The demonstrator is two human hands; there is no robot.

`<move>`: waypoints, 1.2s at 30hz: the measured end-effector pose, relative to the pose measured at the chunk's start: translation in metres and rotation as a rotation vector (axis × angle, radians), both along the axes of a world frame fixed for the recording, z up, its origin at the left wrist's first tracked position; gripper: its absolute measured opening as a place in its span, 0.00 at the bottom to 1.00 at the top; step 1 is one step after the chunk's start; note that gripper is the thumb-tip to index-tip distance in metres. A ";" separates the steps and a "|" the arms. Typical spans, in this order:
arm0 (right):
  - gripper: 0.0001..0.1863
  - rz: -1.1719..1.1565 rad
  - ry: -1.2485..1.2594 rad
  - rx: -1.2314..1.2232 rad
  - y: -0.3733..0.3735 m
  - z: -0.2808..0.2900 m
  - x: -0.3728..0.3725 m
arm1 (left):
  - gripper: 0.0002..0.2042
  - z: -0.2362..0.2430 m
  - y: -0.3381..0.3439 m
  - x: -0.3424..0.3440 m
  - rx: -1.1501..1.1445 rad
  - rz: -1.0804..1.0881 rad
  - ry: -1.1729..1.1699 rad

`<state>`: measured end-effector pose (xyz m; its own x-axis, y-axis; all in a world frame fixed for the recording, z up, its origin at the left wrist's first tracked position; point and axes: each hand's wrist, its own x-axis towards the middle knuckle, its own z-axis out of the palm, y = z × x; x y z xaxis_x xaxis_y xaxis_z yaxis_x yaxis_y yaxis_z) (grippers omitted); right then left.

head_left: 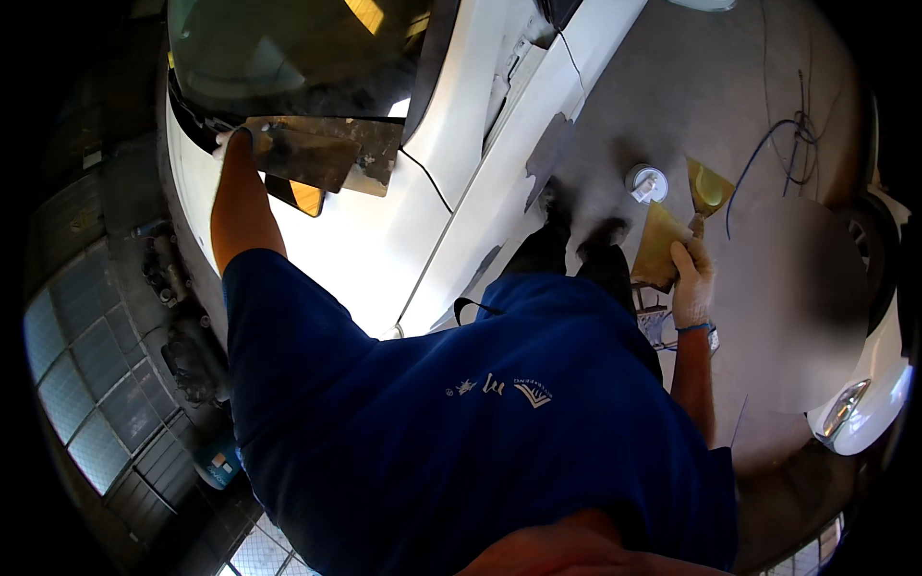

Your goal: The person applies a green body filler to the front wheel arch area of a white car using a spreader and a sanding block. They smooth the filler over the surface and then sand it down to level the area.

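Observation:
My left hand (227, 142), in a pale glove, is at the left end of a stained brown flat board (303, 154) over the white car's (375, 250) body, below the windscreen. Its fingers look closed on the board's edge, though they are partly hidden. Another brown, patchy sheet (375, 158) overlaps the board on the right. Lower and to the right, my right hand (693, 274), in a whitish glove, is closed round a tan flat spreader (660, 245). A second, fan-shaped spreader (709, 187) with yellowish paste on its blade shows just beyond the fingers, its handle reaching the same hand.
A round tin (646, 182) stands on the grey floor near my feet. Blue hose (768, 144) lies coiled at the far right. Another white vehicle (855, 413) is at the right edge. Dark grey patches (550, 154) mark the white car's lower side. A bluish-green bucket (219, 464) stands at left.

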<state>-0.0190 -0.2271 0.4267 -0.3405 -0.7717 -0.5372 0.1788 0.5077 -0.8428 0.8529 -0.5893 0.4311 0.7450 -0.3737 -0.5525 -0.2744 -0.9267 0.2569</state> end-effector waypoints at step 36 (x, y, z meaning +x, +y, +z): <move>0.08 0.470 -0.063 -0.042 0.061 -0.026 -0.148 | 0.43 0.030 0.441 -0.642 -0.914 0.162 1.513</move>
<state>-0.1665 -0.1665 0.4011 0.0827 -0.8560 -0.5103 -0.0106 0.5113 -0.8593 0.2112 -0.1486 0.4612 -0.1128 -0.9078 -0.4040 0.7403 -0.3480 0.5752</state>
